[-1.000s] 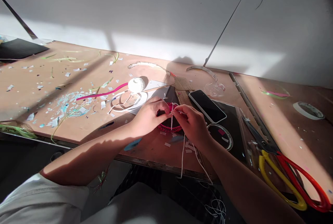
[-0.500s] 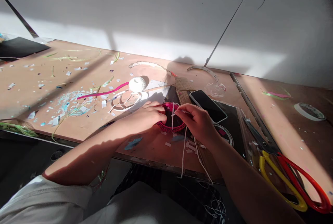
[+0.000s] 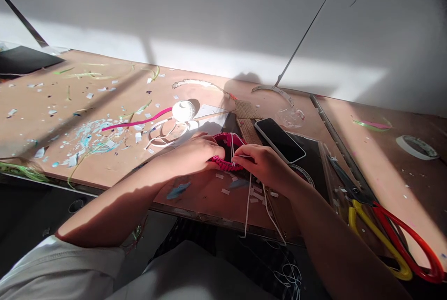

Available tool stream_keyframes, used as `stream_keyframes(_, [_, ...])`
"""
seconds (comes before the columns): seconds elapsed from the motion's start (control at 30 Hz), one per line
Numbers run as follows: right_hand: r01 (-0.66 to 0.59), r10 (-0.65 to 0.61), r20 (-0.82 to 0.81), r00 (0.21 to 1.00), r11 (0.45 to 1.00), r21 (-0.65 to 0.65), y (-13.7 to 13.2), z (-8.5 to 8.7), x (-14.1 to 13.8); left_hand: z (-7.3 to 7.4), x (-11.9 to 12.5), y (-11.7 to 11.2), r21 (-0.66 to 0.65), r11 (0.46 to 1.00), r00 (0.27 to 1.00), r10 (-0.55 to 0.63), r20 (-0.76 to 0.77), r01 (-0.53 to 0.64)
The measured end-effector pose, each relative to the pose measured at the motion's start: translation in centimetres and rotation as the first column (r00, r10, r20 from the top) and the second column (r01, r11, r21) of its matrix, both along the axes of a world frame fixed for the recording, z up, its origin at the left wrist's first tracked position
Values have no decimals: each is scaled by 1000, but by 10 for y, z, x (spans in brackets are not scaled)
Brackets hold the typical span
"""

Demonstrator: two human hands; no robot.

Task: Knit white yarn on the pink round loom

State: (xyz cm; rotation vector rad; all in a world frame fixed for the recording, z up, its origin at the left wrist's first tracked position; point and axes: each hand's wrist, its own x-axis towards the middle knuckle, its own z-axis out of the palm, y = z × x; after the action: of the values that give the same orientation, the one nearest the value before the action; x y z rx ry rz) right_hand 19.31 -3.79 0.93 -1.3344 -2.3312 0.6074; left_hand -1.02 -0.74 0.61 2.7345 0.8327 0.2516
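As sunlight bands the flat, paint-stained tabletop (image 3: 111,164), scissors (image 3: 365,198) with glossy yellow and red loop handles lie to the right. A flat, round-cornered smartphone (image 3: 280,141) lies just beyond the right hand (image 3: 263,163), near ribbed cardboard (image 3: 248,110). The left hand (image 3: 199,151) grips the left side of a round, pink openwork ring (image 3: 226,165), located between both hands near the tabletop's front edge. The right hand pinches thin white cord (image 3: 233,147) spanning the ring. Rectangular paper scraps (image 3: 225,191) lie nearby.
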Motion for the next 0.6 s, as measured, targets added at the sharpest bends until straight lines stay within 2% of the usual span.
stream_keyframes(0.6, [18, -18, -6, 1000, 1000, 20, 0, -4, -2, -1, 2, 4, -34, 999, 998, -14, 56, 16])
